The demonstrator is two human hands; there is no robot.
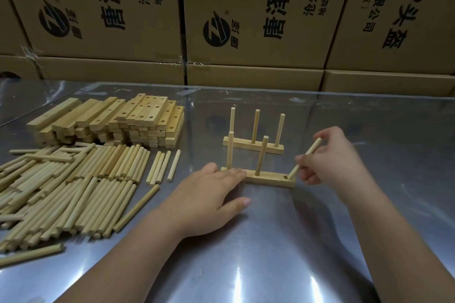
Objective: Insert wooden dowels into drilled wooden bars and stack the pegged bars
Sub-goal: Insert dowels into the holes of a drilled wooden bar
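Pinching dowel (315,147), right fingers (325,134); left fingers (234,174) flat on bar (268,178) (boxes (258,19) read 唐泽).

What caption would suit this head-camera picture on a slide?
Right hand angles a third dowel toward the last hole of a bar steadied by the left hand.

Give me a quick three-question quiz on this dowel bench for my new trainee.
1. True or false: the far bar carries three upright dowels.
2. The right hand pinches the tilted dowel. Where is its lower tip? A: at the near bar's empty hole. B: inside the far bar.
3. Fill in: the near bar already holds ___ upright dowels.
Key: 1 true; 2 A; 3 two.
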